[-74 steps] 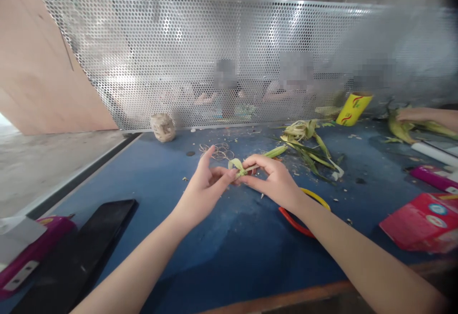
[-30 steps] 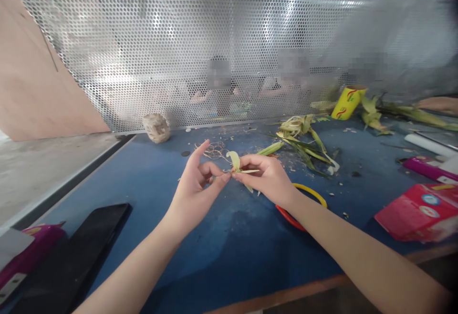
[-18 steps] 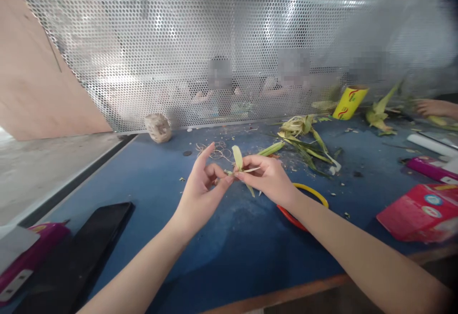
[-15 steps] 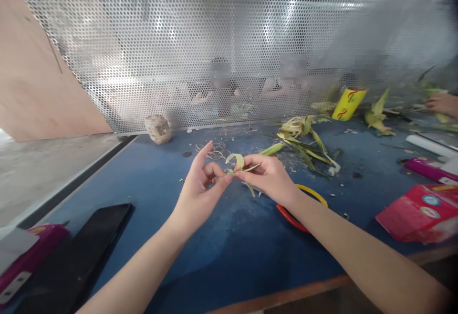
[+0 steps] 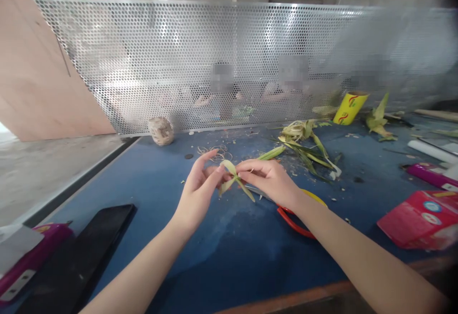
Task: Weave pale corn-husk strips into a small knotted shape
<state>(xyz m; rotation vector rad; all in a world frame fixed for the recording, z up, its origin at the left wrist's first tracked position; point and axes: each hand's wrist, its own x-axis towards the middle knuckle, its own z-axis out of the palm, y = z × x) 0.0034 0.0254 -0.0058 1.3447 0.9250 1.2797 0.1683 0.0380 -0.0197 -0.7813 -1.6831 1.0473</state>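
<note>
Both hands meet over the middle of the blue table. Between them is a small piece of pale green corn husk (image 5: 234, 178) with several leaf-like strips fanning out from a common centre. My left hand (image 5: 200, 185) pinches it from the left between thumb and fingers, one finger raised. On its right side, my right hand (image 5: 266, 176) pinches near the centre, thumb against the fingertips. Scissors (image 5: 294, 224) with red and yellow handles lie under my right wrist, blades partly hidden by the hand. Just beyond the hands are a green husk strip (image 5: 272, 153) and tangled rubber bands (image 5: 216, 152).
A heap of husks (image 5: 304, 135) lies beyond my right hand. Farther back stand a yellow tube (image 5: 349, 109) and a perforated metal screen (image 5: 200, 56), with people behind it. A black phone (image 5: 89, 252) sits left, a red box (image 5: 418, 221) right, purple tools (image 5: 429, 174) at both sides.
The husk piece has been turned, and its strips now spread more openly downward. My fingers have shifted on it. The co-worker's hand at far right is out of view.
</note>
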